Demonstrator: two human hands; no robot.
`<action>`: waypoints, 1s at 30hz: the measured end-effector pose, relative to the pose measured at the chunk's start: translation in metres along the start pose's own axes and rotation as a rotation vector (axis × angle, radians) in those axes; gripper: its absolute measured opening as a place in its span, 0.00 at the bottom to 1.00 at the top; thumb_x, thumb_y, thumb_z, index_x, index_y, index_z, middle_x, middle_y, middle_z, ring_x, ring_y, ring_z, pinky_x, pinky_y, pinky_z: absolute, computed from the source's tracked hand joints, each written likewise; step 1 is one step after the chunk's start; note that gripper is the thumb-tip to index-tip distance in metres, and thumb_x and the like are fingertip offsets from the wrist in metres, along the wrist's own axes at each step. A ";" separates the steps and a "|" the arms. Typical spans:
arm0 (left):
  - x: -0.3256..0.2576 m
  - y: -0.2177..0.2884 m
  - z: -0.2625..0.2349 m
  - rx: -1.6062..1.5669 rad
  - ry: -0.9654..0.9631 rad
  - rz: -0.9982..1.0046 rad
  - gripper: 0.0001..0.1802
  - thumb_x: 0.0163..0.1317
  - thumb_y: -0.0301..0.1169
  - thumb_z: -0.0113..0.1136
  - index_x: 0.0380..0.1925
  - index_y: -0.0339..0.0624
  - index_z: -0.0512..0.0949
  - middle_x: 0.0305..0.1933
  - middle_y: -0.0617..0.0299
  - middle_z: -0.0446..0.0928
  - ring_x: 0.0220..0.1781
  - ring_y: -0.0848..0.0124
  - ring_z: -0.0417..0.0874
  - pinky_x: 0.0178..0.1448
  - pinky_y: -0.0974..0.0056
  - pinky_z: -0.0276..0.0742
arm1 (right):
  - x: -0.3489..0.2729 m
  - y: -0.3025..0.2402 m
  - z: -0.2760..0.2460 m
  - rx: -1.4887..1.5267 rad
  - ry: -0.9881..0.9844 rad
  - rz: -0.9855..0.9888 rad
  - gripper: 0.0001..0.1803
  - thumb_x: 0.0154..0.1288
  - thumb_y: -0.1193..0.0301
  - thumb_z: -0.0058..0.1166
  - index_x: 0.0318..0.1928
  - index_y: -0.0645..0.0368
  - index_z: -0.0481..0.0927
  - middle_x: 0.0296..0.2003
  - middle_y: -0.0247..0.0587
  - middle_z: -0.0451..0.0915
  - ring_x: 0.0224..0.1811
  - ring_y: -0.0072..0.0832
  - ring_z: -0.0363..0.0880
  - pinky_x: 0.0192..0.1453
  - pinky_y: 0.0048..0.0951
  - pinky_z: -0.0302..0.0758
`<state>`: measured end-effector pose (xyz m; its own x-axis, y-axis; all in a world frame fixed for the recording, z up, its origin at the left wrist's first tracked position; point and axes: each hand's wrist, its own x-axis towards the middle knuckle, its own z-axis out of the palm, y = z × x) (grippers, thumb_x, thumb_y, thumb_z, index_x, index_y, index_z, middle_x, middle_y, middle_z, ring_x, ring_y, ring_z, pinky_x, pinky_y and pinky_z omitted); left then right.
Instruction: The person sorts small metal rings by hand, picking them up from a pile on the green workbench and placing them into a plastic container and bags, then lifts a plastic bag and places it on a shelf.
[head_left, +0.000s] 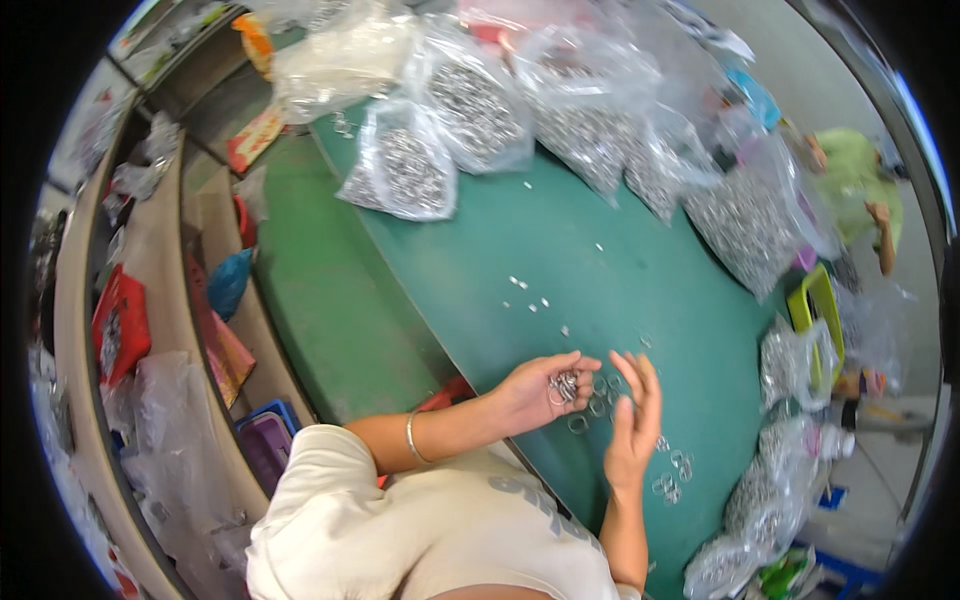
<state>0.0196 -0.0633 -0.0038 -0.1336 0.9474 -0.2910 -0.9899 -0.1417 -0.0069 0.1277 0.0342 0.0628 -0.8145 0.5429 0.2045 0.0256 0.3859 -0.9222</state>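
Observation:
My left hand (530, 396) is curled, palm up, around a small bunch of silver metal rings (564, 386) above the near edge of the green table (490, 270). A few loose rings (578, 424) show on the tabletop between my two hands. To the right of them, my right hand (636, 420) is raised with thumb and fingers apart, and I see nothing in its grasp. More silver rings (672, 487) lie scattered on the table to the right of my right wrist.
Clear plastic bags full of small metal parts (470, 110) line the table's far side, and more bags (745, 220) its right. Tiny pale pieces (530, 290) dot the tabletop. A lime-green basket (822, 310) sits right. Shelves (150, 280) stand left. Another person (855, 185) is far right.

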 end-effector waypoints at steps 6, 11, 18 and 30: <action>-0.031 0.094 0.012 0.365 0.319 0.699 0.11 0.64 0.34 0.48 0.31 0.38 0.74 0.24 0.64 0.73 0.24 0.74 0.73 0.27 0.70 0.69 | -0.016 0.016 -0.004 0.180 0.019 0.185 0.18 0.67 0.73 0.39 0.55 0.70 0.65 0.43 0.47 0.78 0.48 0.29 0.74 0.58 0.30 0.64; -0.033 0.208 0.037 1.202 0.632 1.494 0.18 0.67 0.37 0.42 0.36 0.32 0.76 0.39 0.55 0.75 0.44 0.65 0.73 0.53 0.64 0.65 | -0.034 0.030 -0.025 0.114 0.028 0.302 0.14 0.66 0.76 0.42 0.49 0.70 0.70 0.39 0.45 0.79 0.45 0.27 0.75 0.54 0.28 0.68; -0.027 0.184 0.033 1.856 0.696 1.759 0.17 0.63 0.26 0.44 0.51 0.30 0.68 0.55 0.46 0.68 0.58 0.56 0.68 0.63 0.58 0.60 | -0.106 0.051 -0.102 -0.103 0.596 0.382 0.18 0.62 0.75 0.46 0.52 0.67 0.69 0.45 0.44 0.76 0.51 0.30 0.71 0.60 0.32 0.62; 0.020 -0.035 -0.007 2.340 -0.186 0.466 0.40 0.45 0.32 0.67 0.60 0.41 0.60 0.69 0.48 0.48 0.71 0.47 0.45 0.68 0.40 0.42 | -0.136 0.083 -0.108 -0.620 0.210 0.317 0.44 0.42 0.65 0.67 0.61 0.59 0.61 0.61 0.46 0.62 0.67 0.45 0.53 0.68 0.45 0.50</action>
<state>0.0520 -0.0413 -0.0164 -0.1428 0.9850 0.0971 0.7195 0.0359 0.6936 0.3035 0.0730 -0.0064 -0.5868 0.8063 0.0739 0.6165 0.5041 -0.6049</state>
